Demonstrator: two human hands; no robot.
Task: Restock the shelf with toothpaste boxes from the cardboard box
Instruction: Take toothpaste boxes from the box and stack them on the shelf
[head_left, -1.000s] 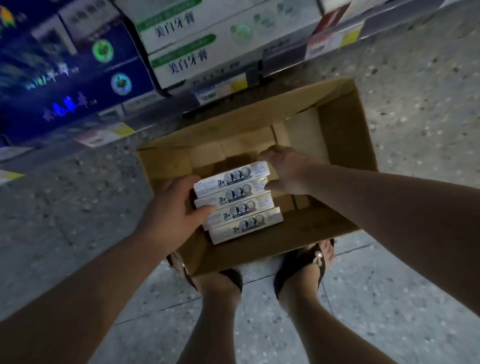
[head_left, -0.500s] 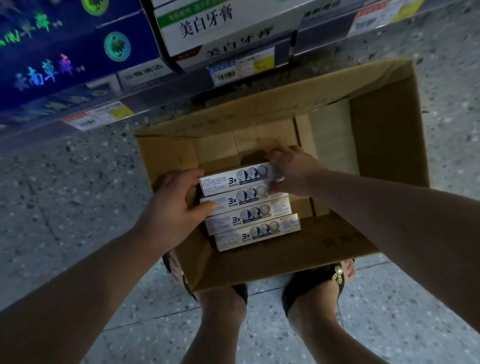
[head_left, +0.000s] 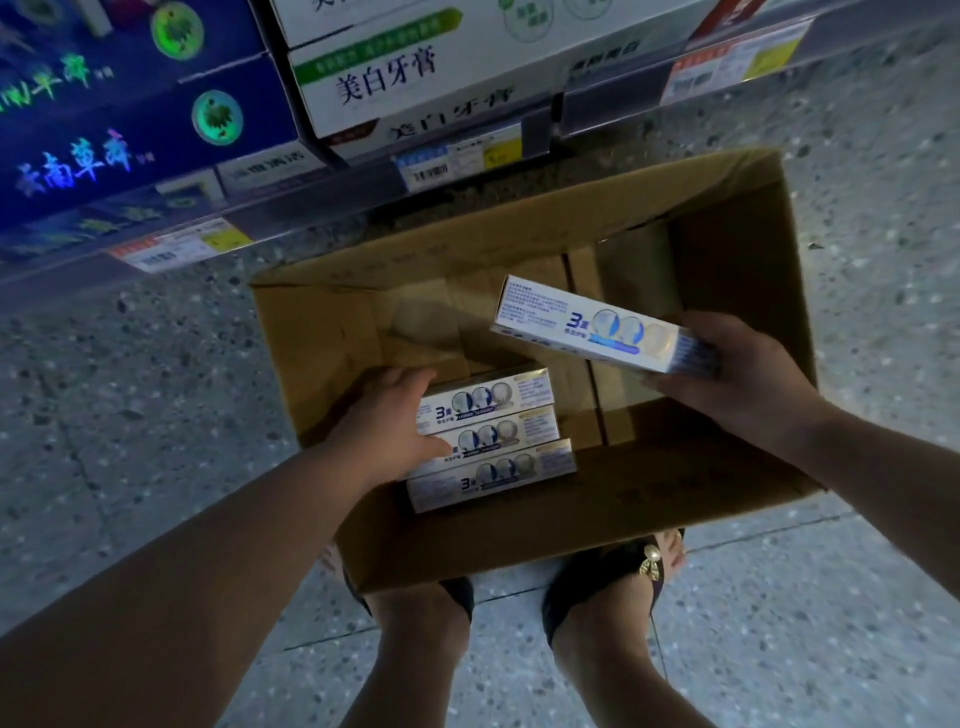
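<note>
Nearest, three toothpaste boxes (head_left: 488, 439) are lying stacked in the cardboard box (head_left: 519, 525), long axes running left to right, and the left hand (head_left: 387, 431) is curling around their left ends. Farther in and to the right, the right hand (head_left: 743, 374) is pinching one lifted toothpaste box (head_left: 587, 332) by its right end, its long axis pointing left and slightly away. Beyond the carton's far wall the shelf (head_left: 311, 208) is waiting, so that lifted box is sitting closer to the shelf than the stack.

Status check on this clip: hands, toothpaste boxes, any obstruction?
Right hand holds one toothpaste box above the cardboard box. Left hand on the three-box stack inside. Nothing blocking.
</note>
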